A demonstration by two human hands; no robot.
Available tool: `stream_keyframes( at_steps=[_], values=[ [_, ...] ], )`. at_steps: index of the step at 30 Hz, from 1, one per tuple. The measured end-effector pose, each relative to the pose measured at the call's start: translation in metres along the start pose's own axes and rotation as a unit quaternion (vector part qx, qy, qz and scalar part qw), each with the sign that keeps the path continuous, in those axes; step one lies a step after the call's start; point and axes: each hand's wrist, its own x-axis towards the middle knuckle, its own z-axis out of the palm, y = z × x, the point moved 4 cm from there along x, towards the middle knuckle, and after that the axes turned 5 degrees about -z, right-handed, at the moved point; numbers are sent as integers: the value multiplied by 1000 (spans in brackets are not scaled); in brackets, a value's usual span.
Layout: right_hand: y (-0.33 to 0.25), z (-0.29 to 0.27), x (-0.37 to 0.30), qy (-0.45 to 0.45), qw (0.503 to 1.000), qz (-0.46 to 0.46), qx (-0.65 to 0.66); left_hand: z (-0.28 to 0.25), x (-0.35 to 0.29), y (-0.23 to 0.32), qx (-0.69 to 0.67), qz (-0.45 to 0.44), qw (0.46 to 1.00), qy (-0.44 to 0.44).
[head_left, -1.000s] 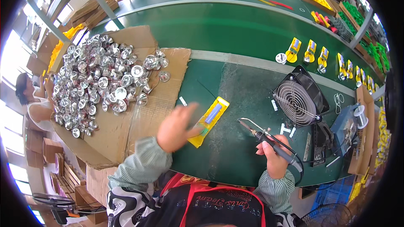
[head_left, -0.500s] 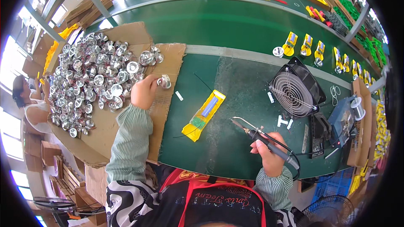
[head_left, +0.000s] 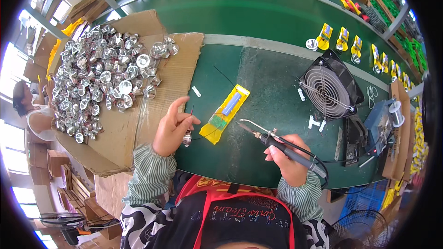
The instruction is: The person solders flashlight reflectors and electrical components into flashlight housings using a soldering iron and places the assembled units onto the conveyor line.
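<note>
My left hand holds a small silver reflector cup low in its fingers, with a thin wire standing up at the fingertips. Just right of that hand lies a yellow plastic housing, tilted on the green bench. Inside it are a blue cylindrical battery and a green circuit board; thin dark wires stick out at both ends. My right hand is wrapped round a soldering iron with a thin curved metal tube along it. Its tip points left, a little apart from the housing.
A cardboard tray heaped with silver reflectors occupies the left. At right stand a black fan, a blue soldering station and a solder spool. Yellow housings line the far strip. Small white pieces lie about. Another person sits far left.
My left hand has come from the tray's edge toward me and right, bringing the reflector cup beside the yellow housing. The soldering iron stays gripped and has shifted slightly. The view has tilted a little.
</note>
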Motion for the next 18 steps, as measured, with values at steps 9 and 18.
stream_keyframes(
  at_steps=[9, 18],
  values=[
    [8, 19, 13, -44, 999, 13, 10, 27, 0, 2, 290, 79, 954, 0],
    [27, 33, 27, -78, 996, 35, 31, 35, 7, -11, 278, 140, 950, -15]
  ],
)
